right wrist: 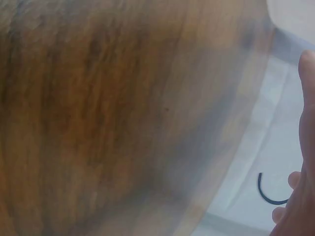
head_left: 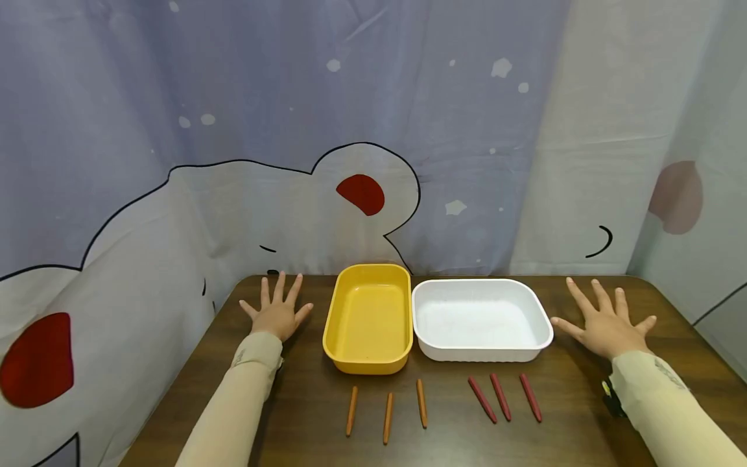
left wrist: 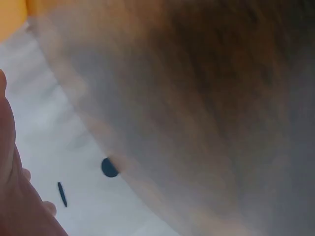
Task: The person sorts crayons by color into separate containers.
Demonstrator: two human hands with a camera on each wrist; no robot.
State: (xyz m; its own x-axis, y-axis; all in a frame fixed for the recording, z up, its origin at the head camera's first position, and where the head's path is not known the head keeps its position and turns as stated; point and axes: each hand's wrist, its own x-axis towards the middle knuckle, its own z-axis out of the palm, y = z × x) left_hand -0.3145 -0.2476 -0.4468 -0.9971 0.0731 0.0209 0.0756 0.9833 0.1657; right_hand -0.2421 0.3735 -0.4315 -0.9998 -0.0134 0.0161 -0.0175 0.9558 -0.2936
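Note:
My left hand [head_left: 275, 316] is spread with straight fingers at the table's left side, left of a yellow tray [head_left: 367, 368], and holds nothing. On the other side my right hand [head_left: 611, 329] is spread too, its thumb pointing at the right end of a white tray [head_left: 484, 354]. The two trays stand side by side. In front of the yellow one lie three orange crayons, one of them the middle crayon [head_left: 388, 418]. Three dark red crayons, among them the rightmost crayon [head_left: 530, 397], lie in front of the white one. Each wrist view catches only part of its hand at the edge.
A brown wooden table [head_left: 303, 415] carries everything, its far edge just behind the trays. Right behind it hangs a printed curtain [head_left: 461, 130], which also comes down along the left and right sides.

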